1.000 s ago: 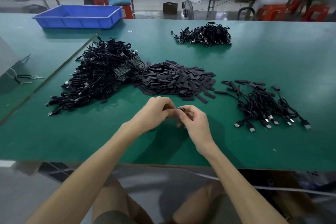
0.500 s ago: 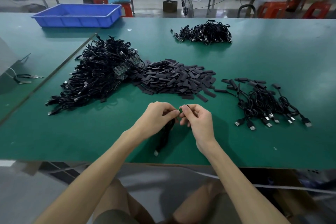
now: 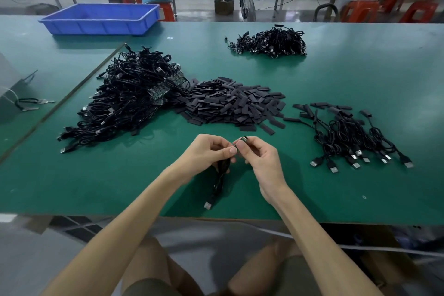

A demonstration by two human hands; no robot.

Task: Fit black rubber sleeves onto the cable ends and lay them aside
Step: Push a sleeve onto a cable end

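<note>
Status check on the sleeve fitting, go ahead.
Left hand shut on black cable. Right hand pinching its small circuit-board end. Black rubber sleeve not visibly on. Nothing in the way.

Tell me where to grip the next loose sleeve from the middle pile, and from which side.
Take one of the stray sleeves lying flat and alone at the sleeve pile's near right edge. Pinch its two long edges near one end, coming from above on the near side, probably with the right hand. It is apart from the heap, so nothing tangles.
</note>
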